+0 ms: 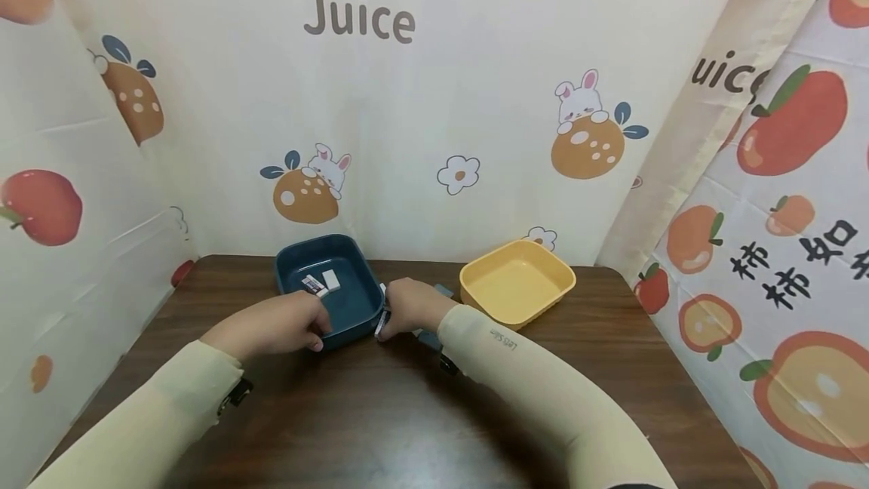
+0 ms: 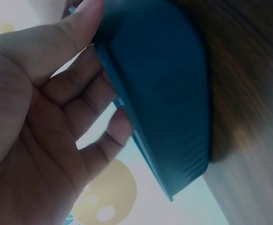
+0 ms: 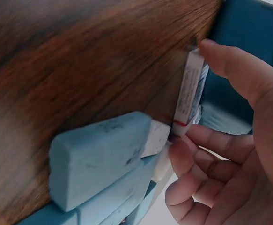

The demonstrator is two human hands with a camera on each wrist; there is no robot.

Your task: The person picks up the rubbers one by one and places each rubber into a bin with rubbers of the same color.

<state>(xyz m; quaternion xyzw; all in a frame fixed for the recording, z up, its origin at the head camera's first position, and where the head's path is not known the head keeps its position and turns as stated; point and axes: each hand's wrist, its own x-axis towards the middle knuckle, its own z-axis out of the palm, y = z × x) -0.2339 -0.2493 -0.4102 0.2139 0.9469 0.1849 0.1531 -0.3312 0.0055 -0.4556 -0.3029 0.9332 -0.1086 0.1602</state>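
A dark blue square bin (image 1: 348, 329) stands at the back left of the table, with two small white erasers (image 1: 330, 280) lying inside. My left hand (image 1: 288, 321) grips its near rim. In the left wrist view the thumb lies outside the blue wall (image 2: 159, 89) and the fingers reach over the edge. Right beside the bin, my right hand (image 1: 409, 306) pinches a white eraser with a printed sleeve (image 3: 188, 89) between thumb and fingertips. Close to those fingers lie several light blue blocks (image 3: 103, 157), one with a white end; the head view mostly hides them behind the hand.
A yellow square bin (image 1: 519, 278) stands to the right of my right hand. The brown wooden table (image 1: 360, 421) ends at a printed curtain (image 1: 421, 96) behind, with more curtain on both sides.
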